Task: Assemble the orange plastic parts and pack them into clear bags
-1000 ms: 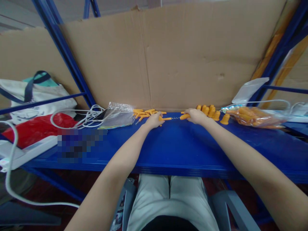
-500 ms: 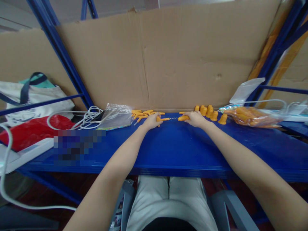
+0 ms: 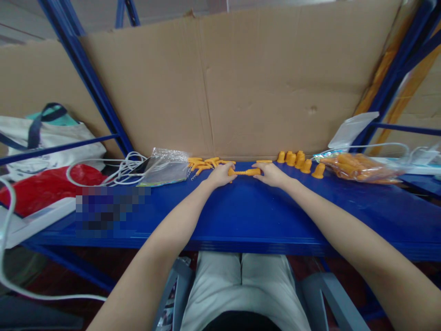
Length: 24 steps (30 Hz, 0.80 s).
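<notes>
Ends of orange piece (image 3: pixel 245 172) sit pinched in closed left hand (image 3: pixel 220 174) and closed right hand (image 3: pixel 270 174).

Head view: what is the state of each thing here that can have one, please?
left hand, closed on the left end of the orange plastic rod.
right hand, closed on its right end.
orange plastic rod, level, held at both ends.
orange cone-shaped plastic caps, upright on the blue metal shelf.
clear plastic bag of orange parts, lying down, filled.
white cable, loosely coiled.
brown cardboard sheet, upright behind the shelf.
</notes>
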Each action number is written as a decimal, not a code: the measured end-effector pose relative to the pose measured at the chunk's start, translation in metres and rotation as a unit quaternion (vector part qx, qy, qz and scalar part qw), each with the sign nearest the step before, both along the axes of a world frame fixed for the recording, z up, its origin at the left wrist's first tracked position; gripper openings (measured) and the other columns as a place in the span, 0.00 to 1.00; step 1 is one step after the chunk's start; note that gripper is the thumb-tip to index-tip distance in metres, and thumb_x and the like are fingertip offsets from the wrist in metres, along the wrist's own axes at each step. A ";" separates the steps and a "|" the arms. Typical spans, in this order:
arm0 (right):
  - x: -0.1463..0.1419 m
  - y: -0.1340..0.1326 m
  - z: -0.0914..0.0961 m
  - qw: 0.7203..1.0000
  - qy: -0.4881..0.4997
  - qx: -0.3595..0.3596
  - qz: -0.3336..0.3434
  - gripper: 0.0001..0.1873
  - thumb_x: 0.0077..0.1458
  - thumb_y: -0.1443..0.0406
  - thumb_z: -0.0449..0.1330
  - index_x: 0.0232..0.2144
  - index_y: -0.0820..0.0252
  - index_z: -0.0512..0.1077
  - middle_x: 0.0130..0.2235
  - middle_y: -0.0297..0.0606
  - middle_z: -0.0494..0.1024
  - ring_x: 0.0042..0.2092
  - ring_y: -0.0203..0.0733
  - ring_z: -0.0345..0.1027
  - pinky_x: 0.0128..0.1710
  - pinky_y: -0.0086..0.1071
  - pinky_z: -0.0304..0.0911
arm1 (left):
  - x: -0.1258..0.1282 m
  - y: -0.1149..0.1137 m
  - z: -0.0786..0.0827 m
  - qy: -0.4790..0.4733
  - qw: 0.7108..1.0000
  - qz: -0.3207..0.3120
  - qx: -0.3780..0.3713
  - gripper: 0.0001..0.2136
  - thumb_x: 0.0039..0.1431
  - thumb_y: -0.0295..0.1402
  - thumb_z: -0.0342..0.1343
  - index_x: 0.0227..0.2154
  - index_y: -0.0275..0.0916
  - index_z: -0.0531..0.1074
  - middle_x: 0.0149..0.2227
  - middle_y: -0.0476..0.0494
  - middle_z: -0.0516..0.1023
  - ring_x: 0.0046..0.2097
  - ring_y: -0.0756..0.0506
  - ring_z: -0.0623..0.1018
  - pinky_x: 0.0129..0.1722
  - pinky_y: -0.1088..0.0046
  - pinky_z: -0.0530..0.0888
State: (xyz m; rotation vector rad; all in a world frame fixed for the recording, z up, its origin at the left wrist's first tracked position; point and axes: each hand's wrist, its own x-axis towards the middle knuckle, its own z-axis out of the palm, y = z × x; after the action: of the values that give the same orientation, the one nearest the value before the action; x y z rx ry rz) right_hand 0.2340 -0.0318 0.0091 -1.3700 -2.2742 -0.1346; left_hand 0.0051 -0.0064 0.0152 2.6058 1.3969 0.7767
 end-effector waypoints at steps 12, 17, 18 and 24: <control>0.012 0.016 -0.013 0.923 0.339 -0.174 0.051 0.15 0.49 0.67 0.66 0.41 0.60 0.69 0.45 0.41 0.76 0.36 0.36 0.75 0.40 0.35 0.73 | -0.005 0.007 -0.003 -0.057 0.998 0.011 -0.016 0.10 0.53 0.30 0.61 0.38 0.37 0.68 0.26 0.51 0.75 0.27 0.50 0.75 0.29 0.76 0.71; 0.003 0.006 -0.006 0.867 0.423 -0.260 0.038 0.10 0.58 0.60 0.62 0.32 0.60 0.68 0.30 0.39 0.78 0.29 0.36 0.75 0.34 0.30 0.72 | -0.001 0.004 -0.004 -0.120 0.986 -0.002 -0.113 0.11 0.57 0.28 0.60 0.40 0.38 0.65 0.18 0.58 0.69 0.17 0.53 0.69 0.18 0.81 0.67; 0.000 0.005 -0.006 0.862 0.431 -0.266 0.029 0.12 0.59 0.58 0.60 0.30 0.60 0.68 0.28 0.39 0.77 0.28 0.36 0.74 0.32 0.30 0.72 | -0.001 0.004 -0.004 -0.128 0.985 -0.005 -0.119 0.11 0.57 0.27 0.60 0.39 0.38 0.64 0.18 0.58 0.68 0.16 0.54 0.69 0.18 0.81 0.67; -0.002 0.001 -0.005 0.850 0.434 -0.297 0.000 0.13 0.63 0.57 0.56 0.31 0.59 0.67 0.27 0.39 0.78 0.26 0.36 0.74 0.32 0.29 0.70 | 0.001 0.002 -0.002 -0.130 0.982 0.007 -0.137 0.11 0.57 0.26 0.60 0.39 0.38 0.64 0.17 0.59 0.67 0.16 0.54 0.70 0.17 0.82 0.68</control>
State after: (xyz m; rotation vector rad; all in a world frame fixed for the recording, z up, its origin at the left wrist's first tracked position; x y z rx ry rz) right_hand 0.2319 -0.0305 0.0044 -1.3005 -1.5497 1.0605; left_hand 0.0063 -0.0040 0.0129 2.2020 1.3391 0.8249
